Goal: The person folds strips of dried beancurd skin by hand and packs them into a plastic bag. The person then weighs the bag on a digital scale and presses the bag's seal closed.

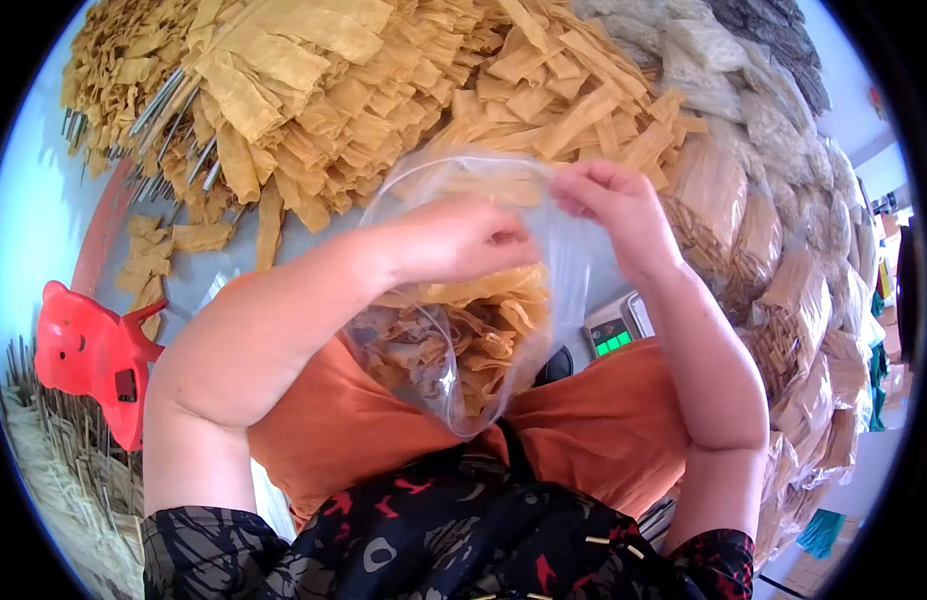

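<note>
A clear plastic bag (569, 270) stands between my thighs, its mouth facing up. Folded yellow-brown strips (494, 320) fill its lower part. My right hand (604, 200) pinches the bag's rim at the right. Over the bag's opening is my left hand (474, 240), fingers curled in; whatever it may hold is hidden. Beyond the bag lies a big heap of flat yellow-brown strips (574, 90).
Metal rods (169, 100) poke out of the heap at the left. A red bear-shaped stool or chair back (94, 350) is at my left. By my right thigh sits a scale with a green display (614, 343). Filled clear bags (794, 310) are stacked along the right.
</note>
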A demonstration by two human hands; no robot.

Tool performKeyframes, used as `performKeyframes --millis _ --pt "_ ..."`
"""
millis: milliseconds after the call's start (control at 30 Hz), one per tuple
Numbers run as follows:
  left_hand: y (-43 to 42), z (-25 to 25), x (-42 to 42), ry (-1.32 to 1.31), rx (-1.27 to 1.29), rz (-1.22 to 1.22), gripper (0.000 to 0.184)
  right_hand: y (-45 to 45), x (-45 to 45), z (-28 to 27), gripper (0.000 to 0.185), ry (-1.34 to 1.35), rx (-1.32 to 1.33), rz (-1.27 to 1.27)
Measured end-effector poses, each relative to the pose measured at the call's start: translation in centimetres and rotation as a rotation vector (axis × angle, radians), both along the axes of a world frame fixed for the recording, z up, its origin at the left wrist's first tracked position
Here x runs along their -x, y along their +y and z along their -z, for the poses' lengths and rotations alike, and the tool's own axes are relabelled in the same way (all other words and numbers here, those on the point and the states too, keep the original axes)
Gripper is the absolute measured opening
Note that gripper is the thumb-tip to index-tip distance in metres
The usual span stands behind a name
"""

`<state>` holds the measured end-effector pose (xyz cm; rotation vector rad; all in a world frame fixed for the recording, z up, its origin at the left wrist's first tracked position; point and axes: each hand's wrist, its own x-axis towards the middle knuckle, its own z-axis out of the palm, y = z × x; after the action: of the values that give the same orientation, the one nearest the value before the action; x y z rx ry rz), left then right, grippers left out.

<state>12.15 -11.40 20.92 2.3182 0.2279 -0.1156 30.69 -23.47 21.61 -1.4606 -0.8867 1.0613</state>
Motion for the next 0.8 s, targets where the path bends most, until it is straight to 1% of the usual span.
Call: performKeyframes --millis 33,67,133,200,233,333,367,400,467,500,567,667,700,733,800 --pt "0.3 1.2 1.0 0.002 0.002 -0.003 0.039 0.3 -0.7 0.4 0.017 -0.064 -0.036 0.024" --pt "0.4 3.3 2.3 -0.120 -0.260 0.056 0.040 0.5 -1.2 0.7 0.017 -0.130 -0.072 0.047" --pt "-0.8 4.8 3.3 -0.241 -0.518 0.108 0.043 0.9 -1.4 0.8 0.017 -0.134 -0.081 0.084" --pt "-1.9 5.4 3.7 0.027 -0.332 -0.001 0.063 1.4 -1.7 1.0 0.017 -0.083 -0.079 0.179" --pt "-1.6 5.3 3.7 0.029 -0.330 -0.002 0.063 1.6 -1.8 1.0 0.017 -0.082 -0.077 0.177" --pt "-0.2 4.2 3.3 -0.042 -0.308 -0.024 0.046 1.6 -2.2 1.1 0.018 -0.049 -0.060 0.203" --pt "-0.2 3.6 3.7 -0.057 -0.293 -0.027 0.039 1.6 -2.4 1.1 0.019 -0.097 -0.066 0.176" --pt "-0.8 2.5 3.8 -0.053 -0.291 -0.018 0.039 1.5 -2.5 1.2 0.019 -0.143 -0.070 0.149" --pt "-1.8 0.4 4.1 0.092 -0.233 -0.063 0.038 1.4 -2.5 1.3 0.020 -0.132 -0.080 0.147" --pt "-2.0 -0.2 4.2 0.094 -0.228 -0.056 0.038 1.4 -2.6 1.4 0.020 -0.126 -0.092 0.137" --pt "-2.3 -1.0 4.5 0.115 -0.004 0.046 0.040 1.3 -2.8 1.5 0.020 -0.120 -0.070 0.145" --pt "-3.3 -2.3 4.7 0.178 0.009 0.079 0.039 1.1 -3.1 1.4 0.019 -0.132 -0.047 0.151" --pt "-3.6 -1.9 4.8 0.163 -0.053 0.058 0.034 1.1 -3.1 1.3 0.018 -0.153 -0.044 0.138" --pt "-3.7 -1.4 4.5 0.168 -0.054 0.066 0.034 1.1 -3.1 1.2 0.018 -0.149 -0.043 0.147" --pt "-4.0 -0.6 3.8 0.331 -0.326 -0.035 0.030 1.2 -3.0 1.1 0.019 -0.149 -0.032 0.112"
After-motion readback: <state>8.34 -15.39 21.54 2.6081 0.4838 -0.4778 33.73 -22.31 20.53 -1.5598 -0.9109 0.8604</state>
